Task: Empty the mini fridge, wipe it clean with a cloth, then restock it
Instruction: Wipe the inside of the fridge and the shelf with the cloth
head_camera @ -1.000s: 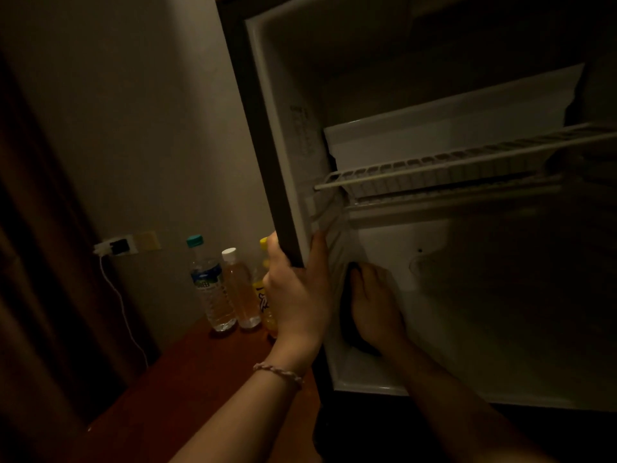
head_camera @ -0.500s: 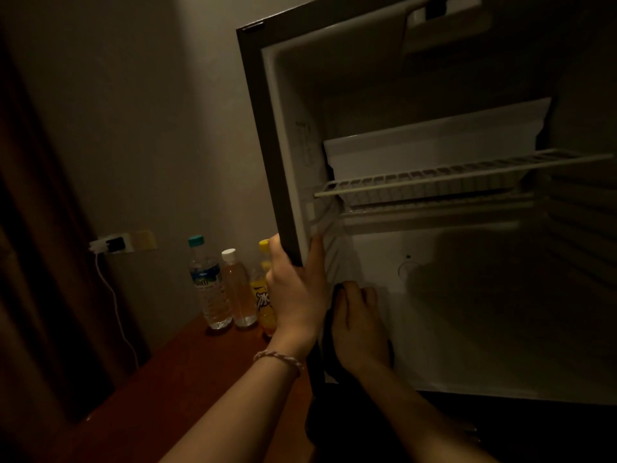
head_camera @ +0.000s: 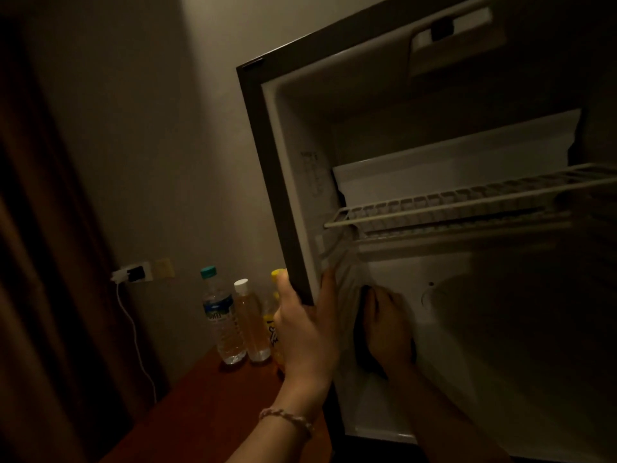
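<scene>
- inside the mini fridge (head_camera: pixel 467 329), at the lower left corner of the back wall, the right hand (head_camera: pixel 389 325) presses a dark cloth (head_camera: pixel 362 342) flat against the liner; fingers lie straight over the fabric, which spreads wiping pressure.
- left hand (head_camera: pixel 307 332): its grip is clamped on the left front edge of the cabinet, thumb outside, fingers inside, probably to steady the unit against the wiping force.
- wire shelf (head_camera: pixel 467 202): thin white-coated rods, bare, fixed above the wiped area.
- liner: smooth, pale moulded plastic; no contents visible, so emptying appears complete.
- three bottles (head_camera: pixel 248 319), clear plastic with teal, white and yellow caps, stand close together on the reddish wooden worktop (head_camera: pixel 200 406), beside the fridge, likely awaiting restocking.
</scene>
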